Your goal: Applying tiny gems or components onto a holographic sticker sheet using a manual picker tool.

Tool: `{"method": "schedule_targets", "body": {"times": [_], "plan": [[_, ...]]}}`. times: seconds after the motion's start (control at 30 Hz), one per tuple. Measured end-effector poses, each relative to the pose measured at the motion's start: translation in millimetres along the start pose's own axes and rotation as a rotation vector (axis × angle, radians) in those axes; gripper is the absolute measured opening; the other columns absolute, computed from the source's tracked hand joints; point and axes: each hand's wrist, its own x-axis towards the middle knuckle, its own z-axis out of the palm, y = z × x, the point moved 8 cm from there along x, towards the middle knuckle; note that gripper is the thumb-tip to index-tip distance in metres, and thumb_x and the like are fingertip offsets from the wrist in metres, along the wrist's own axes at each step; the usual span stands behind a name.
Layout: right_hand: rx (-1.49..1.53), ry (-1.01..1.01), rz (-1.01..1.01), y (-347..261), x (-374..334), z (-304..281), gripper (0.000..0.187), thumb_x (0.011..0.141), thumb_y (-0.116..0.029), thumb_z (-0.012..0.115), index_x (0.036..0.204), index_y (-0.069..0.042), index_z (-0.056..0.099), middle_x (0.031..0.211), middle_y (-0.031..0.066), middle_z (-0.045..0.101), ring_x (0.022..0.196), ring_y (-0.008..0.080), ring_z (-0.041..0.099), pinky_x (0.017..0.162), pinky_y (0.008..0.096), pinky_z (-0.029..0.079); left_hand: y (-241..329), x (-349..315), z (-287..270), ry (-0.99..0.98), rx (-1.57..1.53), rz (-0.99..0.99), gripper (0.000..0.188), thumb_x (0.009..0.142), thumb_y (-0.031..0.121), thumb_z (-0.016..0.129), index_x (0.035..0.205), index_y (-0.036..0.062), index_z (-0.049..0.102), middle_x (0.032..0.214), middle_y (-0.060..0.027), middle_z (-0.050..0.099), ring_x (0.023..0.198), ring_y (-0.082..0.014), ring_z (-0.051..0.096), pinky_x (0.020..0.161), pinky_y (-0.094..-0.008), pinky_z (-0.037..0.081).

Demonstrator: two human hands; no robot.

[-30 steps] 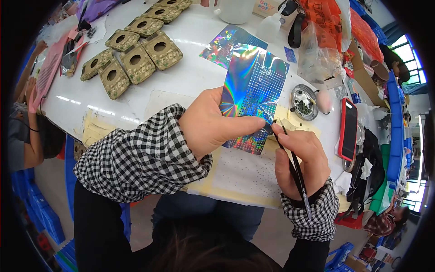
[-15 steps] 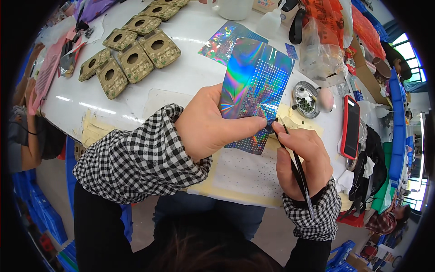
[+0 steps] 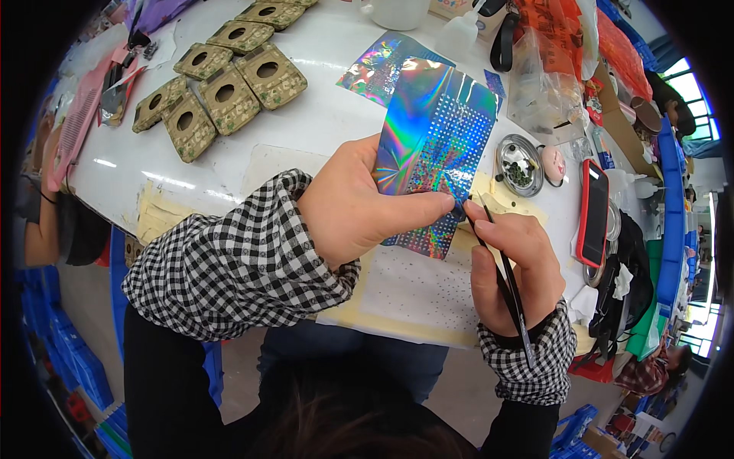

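My left hand (image 3: 355, 203) is closed on a shiny blue holographic sheet (image 3: 440, 141), its thumb pressed across the front. Rows of small light dots cover the sheet's right part. In my right hand (image 3: 516, 268) is a pair of black tweezers (image 3: 508, 284), its tips against the sheet's right edge by my left thumb. Whether anything sits between the tips is too small to tell. Under both hands lies a white paper (image 3: 413, 294) with many tiny dark specks and yellowish tape edges. Another holographic sheet (image 3: 375, 65) lies flat beyond the held one.
Several camouflage-patterned square pieces with round holes (image 3: 225, 93) lie at the far left. To the right are a round metal dish (image 3: 521, 145) with dark green bits, a pink rounded object (image 3: 553, 162), a red-edged phone (image 3: 592, 214) and plastic bags (image 3: 539, 92). Another person's arm shows at the left rim.
The held sheet has tilted slightly, so its reflections differ. Both hands have stayed almost in place, with the tweezer tips still at the sheet's edge.
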Motion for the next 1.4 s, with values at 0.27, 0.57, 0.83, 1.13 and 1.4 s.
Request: {"method": "schedule_targets", "body": {"times": [0.27,0.57,0.83,1.13,1.4], "plan": [[0.03,0.003,0.022,1.5,-0.8,0.5,0.032,0.077,0.008,0.068,0.106,0.001,0.057,0.095,0.0178,0.068,0.08,0.0287,0.066,0.073,0.0352,0.053,1.0,1.0,-2.4,0.031,0.059,0.057,0.036,0.081,0.005,0.071,0.114,-0.0039,0.058,0.104,-0.0083,0.067,0.091,-0.0122,0.063,0.081,-0.0276,0.052],[0.054,0.004,0.053,6.8,-2.0,1.9,0.032,0.076,0.01,0.068,0.105,0.002,0.058,0.093,0.0171,0.067,0.08,0.0279,0.066,0.073,0.0344,0.053,3.7,0.8,-1.0,0.03,0.097,0.06,0.038,0.081,0.005,0.071,0.115,-0.0039,0.057,0.105,-0.0071,0.066,0.091,-0.0101,0.062,0.082,-0.0261,0.052],[0.073,0.033,0.082,9.0,-2.6,2.0,0.028,0.075,0.012,0.067,0.1,0.002,0.06,0.087,0.016,0.066,0.079,0.0279,0.066,0.072,0.0336,0.053,1.8,1.9,-1.1,0.042,0.127,0.114,0.037,0.08,0.005,0.071,0.114,-0.0037,0.057,0.103,-0.0062,0.067,0.091,-0.0095,0.062,0.081,-0.0252,0.051],[0.081,0.046,0.09,9.6,-3.3,1.3,0.025,0.076,0.012,0.066,0.099,0.002,0.06,0.084,0.0153,0.065,0.077,0.0277,0.066,0.071,0.0335,0.053,2.7,1.2,-0.1,0.031,0.13,0.086,0.038,0.08,0.005,0.071,0.114,-0.0036,0.057,0.103,-0.0056,0.067,0.091,-0.0093,0.062,0.081,-0.025,0.051],[0.072,0.032,0.103,8.6,-2.2,1.2,0.024,0.077,0.011,0.065,0.099,0.002,0.06,0.084,0.0152,0.065,0.077,0.0279,0.065,0.071,0.0336,0.052,1.8,2.1,-0.4,0.028,0.121,0.107,0.04,0.08,0.005,0.071,0.116,-0.0034,0.056,0.104,-0.0063,0.067,0.093,-0.0099,0.062,0.083,-0.0256,0.051]]}}
